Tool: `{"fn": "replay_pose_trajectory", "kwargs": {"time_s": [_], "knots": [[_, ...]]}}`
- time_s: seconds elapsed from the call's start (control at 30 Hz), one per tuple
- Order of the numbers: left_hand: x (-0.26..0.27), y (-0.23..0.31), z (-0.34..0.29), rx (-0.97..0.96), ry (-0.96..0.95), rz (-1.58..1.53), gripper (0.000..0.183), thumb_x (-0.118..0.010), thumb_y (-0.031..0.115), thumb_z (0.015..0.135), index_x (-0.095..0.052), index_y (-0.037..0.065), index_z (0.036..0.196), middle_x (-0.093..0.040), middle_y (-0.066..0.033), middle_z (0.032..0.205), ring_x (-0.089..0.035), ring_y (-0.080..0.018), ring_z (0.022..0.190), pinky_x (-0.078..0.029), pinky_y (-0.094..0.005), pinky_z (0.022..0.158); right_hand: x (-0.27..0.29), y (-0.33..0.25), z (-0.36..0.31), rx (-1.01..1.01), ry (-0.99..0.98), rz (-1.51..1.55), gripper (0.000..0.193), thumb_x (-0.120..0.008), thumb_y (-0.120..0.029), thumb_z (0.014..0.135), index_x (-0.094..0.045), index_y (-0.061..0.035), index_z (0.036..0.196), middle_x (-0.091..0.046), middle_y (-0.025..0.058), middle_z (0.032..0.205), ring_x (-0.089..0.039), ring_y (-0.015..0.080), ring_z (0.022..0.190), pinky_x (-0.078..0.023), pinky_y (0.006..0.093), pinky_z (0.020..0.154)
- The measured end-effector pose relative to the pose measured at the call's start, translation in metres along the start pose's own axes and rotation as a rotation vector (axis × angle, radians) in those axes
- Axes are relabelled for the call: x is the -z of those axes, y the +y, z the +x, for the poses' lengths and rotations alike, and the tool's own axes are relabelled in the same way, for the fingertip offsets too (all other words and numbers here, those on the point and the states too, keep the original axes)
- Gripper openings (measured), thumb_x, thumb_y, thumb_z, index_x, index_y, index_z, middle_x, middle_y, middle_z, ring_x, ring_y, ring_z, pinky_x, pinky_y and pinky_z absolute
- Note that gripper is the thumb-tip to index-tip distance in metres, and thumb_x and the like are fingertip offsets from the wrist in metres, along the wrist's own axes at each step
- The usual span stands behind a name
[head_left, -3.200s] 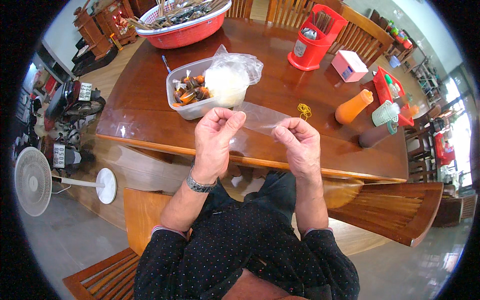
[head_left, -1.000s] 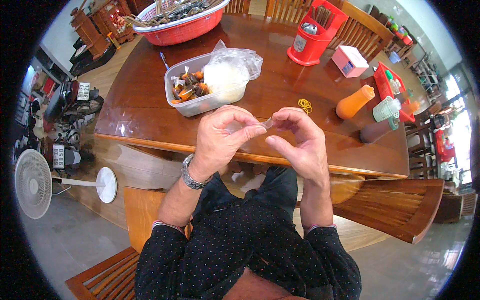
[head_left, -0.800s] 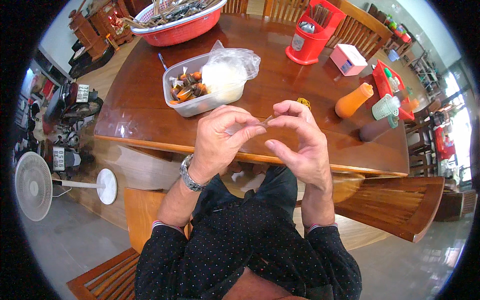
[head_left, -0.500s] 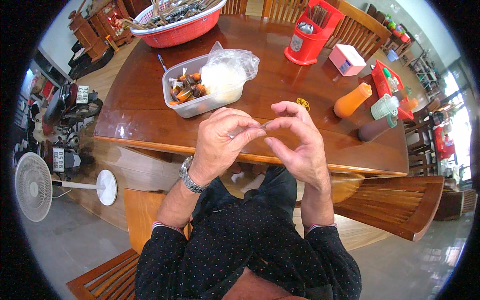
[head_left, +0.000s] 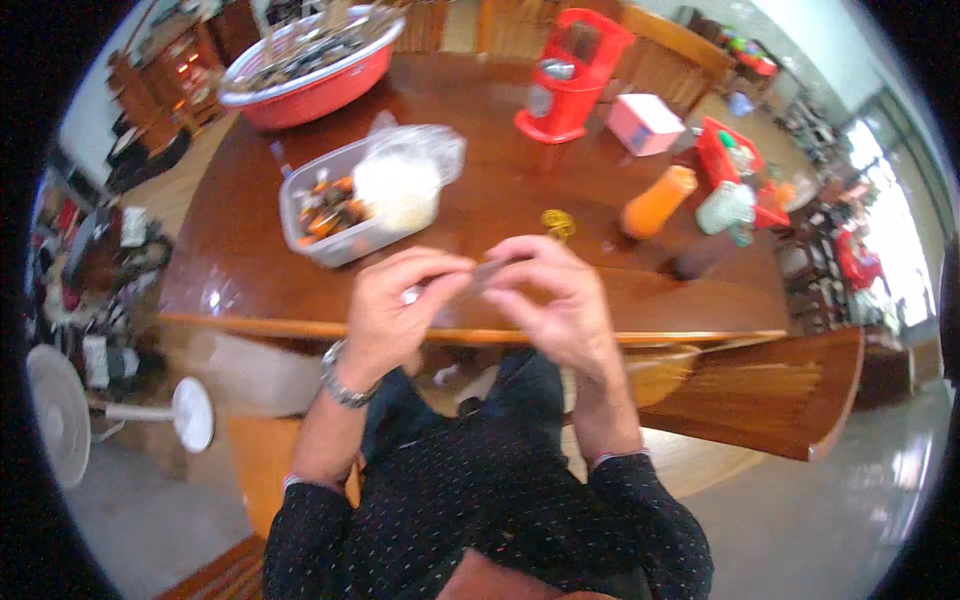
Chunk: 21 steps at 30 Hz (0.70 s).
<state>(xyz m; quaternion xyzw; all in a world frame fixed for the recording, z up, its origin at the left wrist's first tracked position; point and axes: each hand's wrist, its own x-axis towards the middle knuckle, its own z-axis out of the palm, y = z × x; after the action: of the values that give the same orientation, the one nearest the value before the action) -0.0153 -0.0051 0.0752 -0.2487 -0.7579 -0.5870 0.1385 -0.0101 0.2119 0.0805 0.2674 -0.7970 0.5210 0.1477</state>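
- In the middle of the frame, the left hand pinches a small strip of clear plastic between thumb and forefinger.
- The right hand is at the other end of this strip, its fingers bent; I cannot tell if they grip it or only touch it.
- The strip is thus between the two hands, in front of the table edge; I see no writing on it.
- A metal watch is on the left wrist.
- At centre left, a clear plastic container holds orange and brown pieces and a whitish plastic bag.
- Near the right hand lie yellow rubber bands.
- At the top, the red holder carries a pale label, too blurred for reading.
- Beside it, the pink box has a small bluish patch.
- At the left side, two white plates on motorbikes are also blurred.
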Motion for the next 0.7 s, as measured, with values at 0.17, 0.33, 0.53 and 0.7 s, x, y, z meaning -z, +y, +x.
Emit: {"fn": "replay_pose_trajectory", "kwargs": {"time_s": [0.17, 0.33, 0.53, 0.7], "knots": [[-0.003, -0.005, 0.002, 0.053, -0.029, 0.017, 0.010, -0.075, 0.002, 0.092, -0.075, -0.002, 0.101, -0.075, -0.0101, 0.095, -0.071, -0.0188, 0.088, -0.056, -0.0311, 0.079, 0.007, 0.008, -0.002, 0.020, -0.132, 0.016, 0.026, -0.086, -0.012, 0.081, -0.079, -0.0055, 0.106, -0.070, 0.0120, 0.122, -0.064, 0.0284, 0.117, -0.050, 0.0393, 0.101], [-0.006, -0.001, 0.000, 0.015, -0.044, 0.062, 0.012, -0.074, 0.003, 0.094, -0.073, -0.002, 0.106, -0.074, -0.0074, 0.098, -0.066, -0.0136, 0.089, -0.053, -0.0277, 0.079, 0.011, 0.010, -0.007, -0.107, -0.056, 0.198, 0.018, -0.082, -0.011, 0.087, -0.080, -0.0040, 0.103, -0.071, 0.0120, 0.121, -0.066, 0.0245, 0.114, -0.052, 0.0383, 0.097], [-0.009, 0.001, 0.004, -0.024, -0.038, 0.079, 0.011, -0.074, 0.007, 0.095, -0.069, -0.003, 0.098, -0.070, -0.0117, 0.092, -0.066, -0.0208, 0.082, -0.052, -0.0311, 0.073, 0.012, 0.010, -0.009, -0.099, -0.073, 0.190, 0.020, -0.083, -0.012, 0.086, -0.080, -0.0032, 0.103, -0.071, 0.0127, 0.121, -0.066, 0.0255, 0.115, -0.052, 0.0382, 0.100], [-0.010, 0.005, 0.005, -0.067, -0.055, 0.106, 0.006, -0.071, 0.004, 0.095, -0.068, -0.001, 0.096, -0.069, -0.0087, 0.093, -0.064, -0.0182, 0.085, -0.050, -0.0296, 0.076, 0.016, 0.012, -0.012, -0.192, -0.094, 0.301, 0.025, -0.085, -0.013, 0.085, -0.079, -0.0038, 0.108, -0.070, 0.0135, 0.123, -0.066, 0.0251, 0.116, -0.052, 0.0381, 0.101]]}}
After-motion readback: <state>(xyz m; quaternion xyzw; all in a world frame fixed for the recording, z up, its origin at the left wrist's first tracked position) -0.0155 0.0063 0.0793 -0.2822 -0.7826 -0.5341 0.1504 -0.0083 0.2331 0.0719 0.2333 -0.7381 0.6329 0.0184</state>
